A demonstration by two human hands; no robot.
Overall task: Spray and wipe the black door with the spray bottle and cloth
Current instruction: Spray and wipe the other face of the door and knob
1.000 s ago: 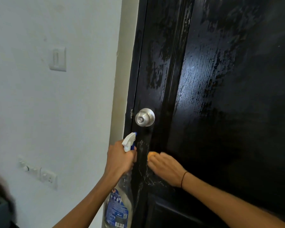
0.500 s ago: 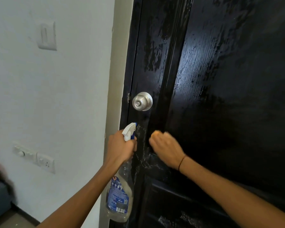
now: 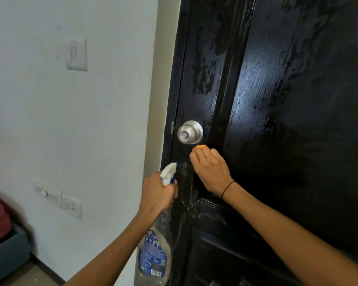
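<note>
Head camera looks down along both my forearms at the black door, which fills the right side of the view with its glossy surface streaked and mottled by wet patches. My left hand is wrapped around the neck of the spray bottle, fingers curled at the trigger, with the white and blue nozzle sticking up above my knuckles and aimed at the door's edge strip just beside it. The bottle's clear body hangs below my fist, its blue label facing the camera, and it looks mostly drained, though I cannot tell how much liquid is left. A whitish smear of spray sits on the door between my two hands and runs down the strip below them. My right hand is bunched into a fist against the door just under the silver door knob, clenched around the cloth, of which only a small orange corner pokes out above my fingers. A thin dark band circles my right wrist. To the left of the pale door frame is the white wall, carrying a light switch higher up and a socket panel lower down. Something red and blurred sits at the far left edge, on a grey base.
</note>
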